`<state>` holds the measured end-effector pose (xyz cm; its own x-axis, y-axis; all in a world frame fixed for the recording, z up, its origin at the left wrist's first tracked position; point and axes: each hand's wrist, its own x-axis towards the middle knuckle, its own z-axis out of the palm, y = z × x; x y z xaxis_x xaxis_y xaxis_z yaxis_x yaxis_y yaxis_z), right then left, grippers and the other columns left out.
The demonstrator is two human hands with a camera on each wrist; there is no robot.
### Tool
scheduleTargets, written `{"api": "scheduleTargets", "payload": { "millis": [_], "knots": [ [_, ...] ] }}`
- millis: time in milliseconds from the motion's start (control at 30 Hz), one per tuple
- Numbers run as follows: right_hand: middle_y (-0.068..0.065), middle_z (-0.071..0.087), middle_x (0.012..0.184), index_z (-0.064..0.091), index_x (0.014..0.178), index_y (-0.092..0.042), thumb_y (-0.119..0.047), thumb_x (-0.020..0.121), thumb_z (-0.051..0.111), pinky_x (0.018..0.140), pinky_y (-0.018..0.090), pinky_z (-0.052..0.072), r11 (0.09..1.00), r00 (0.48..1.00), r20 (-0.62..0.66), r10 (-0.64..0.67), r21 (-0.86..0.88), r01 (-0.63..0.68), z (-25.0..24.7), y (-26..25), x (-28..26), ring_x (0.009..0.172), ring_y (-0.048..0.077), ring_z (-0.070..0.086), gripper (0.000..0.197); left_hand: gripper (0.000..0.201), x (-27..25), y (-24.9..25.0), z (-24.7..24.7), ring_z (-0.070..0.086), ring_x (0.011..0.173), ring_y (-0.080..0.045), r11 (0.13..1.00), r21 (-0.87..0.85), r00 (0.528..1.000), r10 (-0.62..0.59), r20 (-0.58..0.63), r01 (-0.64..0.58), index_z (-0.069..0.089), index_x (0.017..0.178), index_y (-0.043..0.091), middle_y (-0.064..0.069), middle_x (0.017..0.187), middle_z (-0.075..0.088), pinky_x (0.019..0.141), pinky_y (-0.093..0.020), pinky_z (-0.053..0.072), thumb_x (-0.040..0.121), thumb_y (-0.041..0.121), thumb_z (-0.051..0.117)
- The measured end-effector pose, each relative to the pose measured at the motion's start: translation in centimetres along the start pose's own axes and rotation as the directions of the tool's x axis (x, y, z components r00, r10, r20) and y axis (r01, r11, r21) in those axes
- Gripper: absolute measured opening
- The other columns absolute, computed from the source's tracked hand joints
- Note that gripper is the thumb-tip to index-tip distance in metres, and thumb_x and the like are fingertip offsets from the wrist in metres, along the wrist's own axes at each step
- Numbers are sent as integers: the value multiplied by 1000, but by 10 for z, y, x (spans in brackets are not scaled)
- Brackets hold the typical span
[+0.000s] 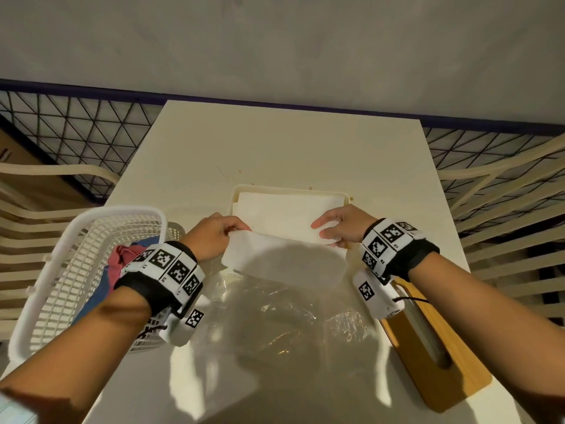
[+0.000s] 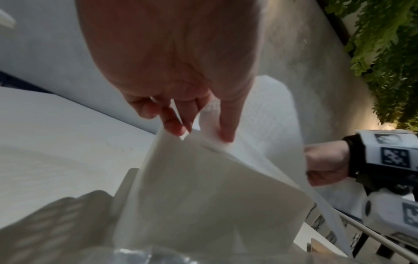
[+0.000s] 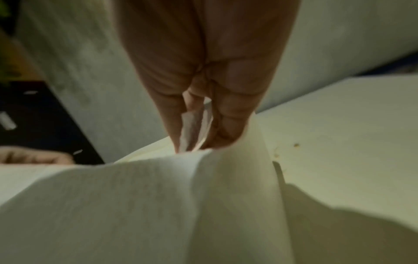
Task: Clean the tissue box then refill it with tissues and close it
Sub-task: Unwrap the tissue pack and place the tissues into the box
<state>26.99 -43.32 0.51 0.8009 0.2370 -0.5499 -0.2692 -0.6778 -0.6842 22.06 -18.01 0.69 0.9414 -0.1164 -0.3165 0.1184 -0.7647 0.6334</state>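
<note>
My left hand (image 1: 214,237) pinches one end of a folded tissue (image 1: 284,258), and my right hand (image 1: 342,224) pinches the other end. The tissues (image 1: 284,212) lie in the open tissue box (image 1: 241,189) just beyond my fingers; its near wall is hidden behind the sheet. Below my wrists lies crumpled clear wrap (image 1: 290,313), hard to make out. The wooden lid (image 1: 434,359) sits under my right wrist, the basket (image 1: 76,270) beside my left, both on the worktop (image 1: 275,148).
</note>
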Motion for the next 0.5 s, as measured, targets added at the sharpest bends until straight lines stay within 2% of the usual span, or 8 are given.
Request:
{"api": "scheduleTargets", "payload": {
  "millis": [67, 133, 167, 200, 267, 333, 433, 500],
  "knots": [
    [-9, 67, 88, 63, 112, -7, -17, 90, 58, 60, 19, 45, 994, 997, -62, -43, -101, 37, -3, -6, -8, 61, 13, 56, 25, 24, 1, 7, -2, 49, 98, -19, 999, 3, 999, -34, 15, 34, 63, 110, 13, 10, 84, 47, 67, -14, 34, 88, 7, 57],
    [5, 54, 119, 58, 118, -12, -36, 91, 52, 85, 25, 41, 932, 965, -199, -169, -352, 90, -4, -8, -20, 96, 21, 54, 36, 24, 4, 12, -3, 53, 104, -24, 997, 58, 998, -58, 31, 56, 62, 112, 11, -2, 101, 61, 80, -22, 35, 89, 11, 54],
    [9, 46, 126, 55, 121, -15, -45, 89, 51, 93, 29, 39, 881, 933, -252, -255, -458, 117, -3, -9, -29, 108, 23, 49, 44, 21, 6, 14, -3, 54, 104, -26, 991, 111, 996, -76, 37, 71, 63, 108, 11, -8, 106, 64, 83, -25, 35, 90, 15, 51],
    [9, 43, 129, 52, 124, -16, -53, 86, 51, 96, 32, 38, 814, 898, -267, -349, -561, 150, 2, -10, -40, 114, 24, 46, 53, 18, 8, 16, -3, 56, 98, -26, 982, 161, 994, -103, 41, 95, 64, 97, 11, -11, 101, 65, 82, -27, 36, 91, 18, 49],
    [10, 47, 130, 47, 130, -14, -64, 76, 57, 95, 35, 40, 681, 863, -179, -472, -695, 228, 20, -10, -54, 115, 25, 46, 74, 36, 12, 21, -2, 51, 73, -22, 959, 241, 987, -161, 19, 152, 53, 65, 10, -8, 71, 57, 77, -28, 31, 94, 30, 45],
    [14, 53, 127, 40, 135, -9, -68, 63, 66, 94, 37, 43, 654, 873, -94, -479, -701, 284, 40, -9, -59, 111, 29, 51, 97, 54, 16, 27, -2, 45, 61, -17, 935, 295, 978, -209, 2, 200, 46, 57, 11, -4, 60, 48, 77, -30, 30, 94, 49, 34],
    [19, 63, 107, 40, 135, -1, -62, 49, 77, 82, 40, 50, 651, 863, -130, -488, -713, 261, 60, -7, -53, 91, 33, 61, 111, 58, 20, 30, -4, 55, 86, -26, 914, 359, 976, -215, 30, 191, 62, 85, 5, -12, 87, 62, 93, -35, 35, 96, 49, 27],
    [20, 64, 98, 43, 132, 1, -36, 62, 79, 75, 39, 51, 732, 856, -218, -469, -638, 238, 60, -10, -47, 85, 36, 62, 88, 52, 23, 28, -5, 53, 97, -28, 895, 407, 978, -210, 22, 183, 64, 95, 4, -15, 99, 64, 96, -34, 32, 96, 43, 30]
  ]
}}
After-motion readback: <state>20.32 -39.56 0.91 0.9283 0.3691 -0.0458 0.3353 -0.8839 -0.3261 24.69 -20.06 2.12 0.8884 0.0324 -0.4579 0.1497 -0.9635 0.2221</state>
